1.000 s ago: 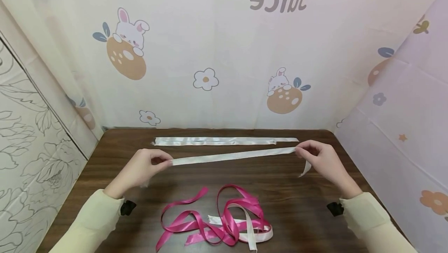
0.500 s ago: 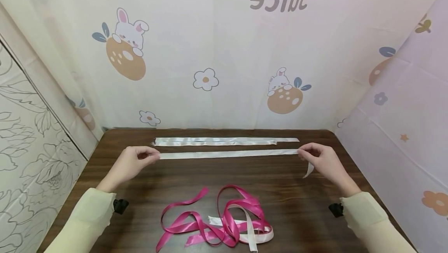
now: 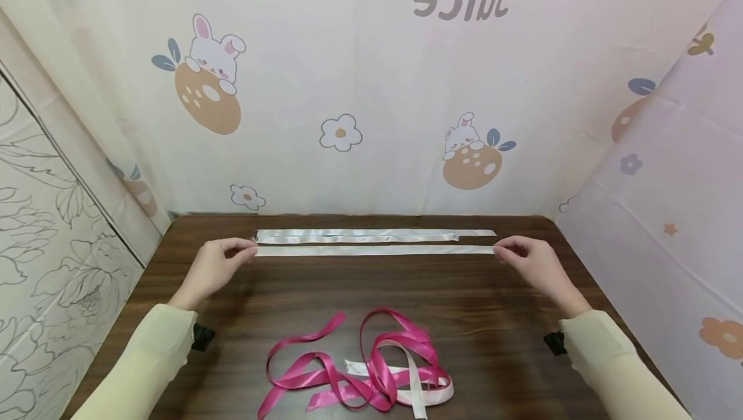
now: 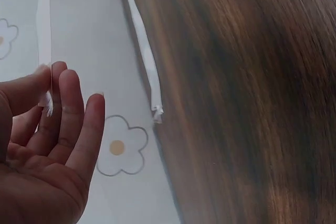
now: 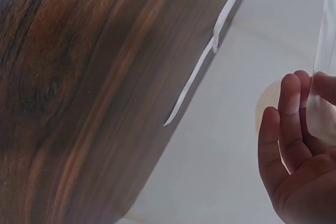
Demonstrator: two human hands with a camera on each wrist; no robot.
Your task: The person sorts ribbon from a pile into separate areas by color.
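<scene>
A white ribbon (image 3: pixel 371 250) is stretched straight from side to side between both hands in the head view. My left hand (image 3: pixel 220 265) pinches one end between thumb and forefinger; in the left wrist view a frayed tip (image 4: pixel 49 103) pokes out below the fingers. Toward the other end, my right hand (image 3: pixel 534 266) pinches the ribbon, and a short tail (image 5: pixel 319 119) hangs past the fingers in the right wrist view. Just behind the held ribbon, two white ribbon strips (image 3: pixel 360 235) lie side by side along the table's back, one reaching farther right.
A loose heap of pink ribbon (image 3: pixel 380 375) lies at the front middle of the brown wooden table (image 3: pixel 325 284). White ribbon (image 3: pixel 416 381) is tangled in with it. A printed curtain (image 3: pixel 377 71) rises behind the table's back edge, with more cloth at both sides.
My left hand has moved left and away from me, bringing the slanted ribbon level and taut, close in front of the lying strips. My right hand has moved only slightly. The ribbons on the table have stayed put.
</scene>
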